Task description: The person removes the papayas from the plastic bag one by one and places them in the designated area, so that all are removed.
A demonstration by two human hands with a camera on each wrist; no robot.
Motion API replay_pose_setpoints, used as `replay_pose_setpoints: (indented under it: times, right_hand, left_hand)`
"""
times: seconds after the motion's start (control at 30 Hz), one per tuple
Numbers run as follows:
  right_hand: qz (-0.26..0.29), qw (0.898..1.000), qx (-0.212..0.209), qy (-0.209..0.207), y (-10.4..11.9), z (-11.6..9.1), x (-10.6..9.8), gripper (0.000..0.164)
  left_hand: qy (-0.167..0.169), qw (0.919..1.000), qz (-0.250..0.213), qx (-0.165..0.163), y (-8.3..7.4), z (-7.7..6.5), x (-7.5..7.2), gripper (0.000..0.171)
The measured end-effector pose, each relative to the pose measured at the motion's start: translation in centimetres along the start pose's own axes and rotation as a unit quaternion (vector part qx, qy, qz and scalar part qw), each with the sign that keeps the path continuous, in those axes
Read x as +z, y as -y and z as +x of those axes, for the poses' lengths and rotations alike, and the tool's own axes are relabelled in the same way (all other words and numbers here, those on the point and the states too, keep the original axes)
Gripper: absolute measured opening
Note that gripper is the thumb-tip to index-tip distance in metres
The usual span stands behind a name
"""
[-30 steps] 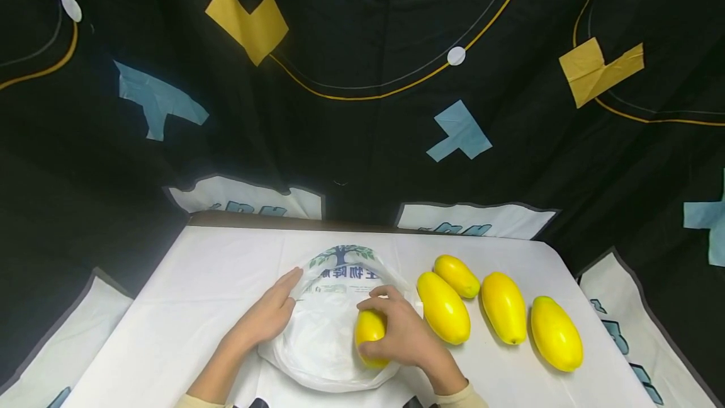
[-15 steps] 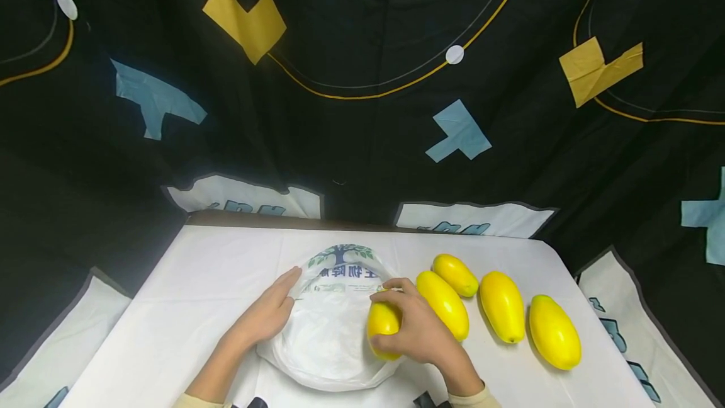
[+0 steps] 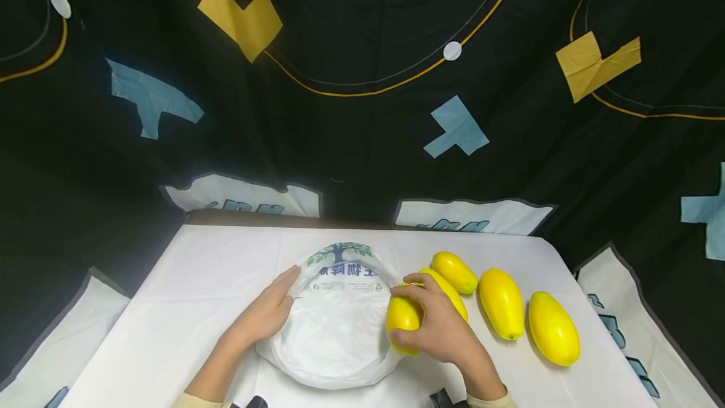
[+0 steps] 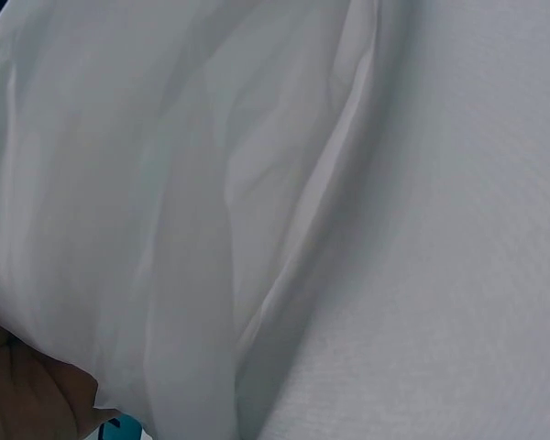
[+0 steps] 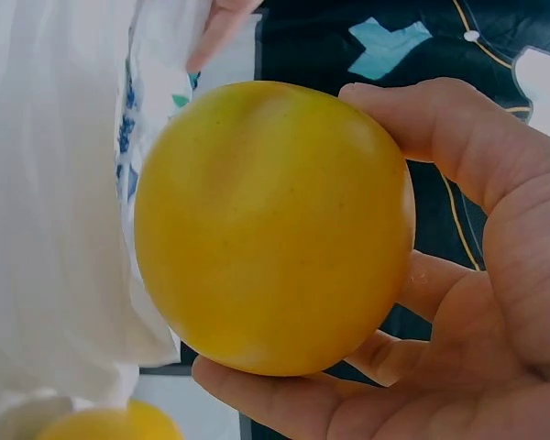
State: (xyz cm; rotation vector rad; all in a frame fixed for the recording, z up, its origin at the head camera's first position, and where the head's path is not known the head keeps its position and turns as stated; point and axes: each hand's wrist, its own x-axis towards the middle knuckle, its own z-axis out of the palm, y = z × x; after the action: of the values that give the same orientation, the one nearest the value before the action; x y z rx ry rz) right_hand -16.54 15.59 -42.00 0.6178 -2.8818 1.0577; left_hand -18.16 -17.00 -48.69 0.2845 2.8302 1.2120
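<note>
A white plastic bag (image 3: 337, 332) with a printed green tree lies on the table, its mouth spread wide. My left hand (image 3: 266, 313) rests at the bag's left rim, fingers straight along the plastic; in the left wrist view the bag (image 4: 119, 220) hides most of that hand. At the right rim my right hand (image 3: 444, 326) grips a smooth yellow oblong fruit (image 3: 403, 320). Thumb and fingers curve round the fruit (image 5: 275, 229) in the right wrist view. Close behind that hand lies another yellow fruit (image 3: 453, 291), partly covered by it.
More yellow fruits lie right of the bag: one at the back (image 3: 455, 272), one in the middle (image 3: 501, 304) and one farthest right (image 3: 554, 329). A white cloth covers the table (image 3: 187, 307). Behind it hangs a dark patterned curtain (image 3: 362, 143).
My right hand has moved right with the yellow fruit, from over the bag's inside to its right rim, covering part of a fruit there. My left hand has stayed in place.
</note>
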Motion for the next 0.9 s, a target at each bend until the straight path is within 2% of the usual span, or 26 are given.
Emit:
replay_pose_setpoints:
  times: [0.17,0.5,0.9]
  right_hand:
    - [-0.010,1.000,0.010,-0.021,-0.4,-0.5,-0.8,0.058]
    - [-0.024,0.997,0.061,-0.031,-1.3,-1.7,-2.1,0.058]
    - [-0.027,0.993,0.096,-0.059,-2.8,-3.7,-4.2,0.054]
  left_hand:
    - [0.000,1.0000,0.002,-0.004,-0.2,-0.1,-0.2,0.053]
    - [0.005,1.0000,0.000,-0.008,0.1,0.1,0.1,0.054]
    - [0.004,0.9999,0.002,-0.012,0.2,0.0,0.2,0.054]
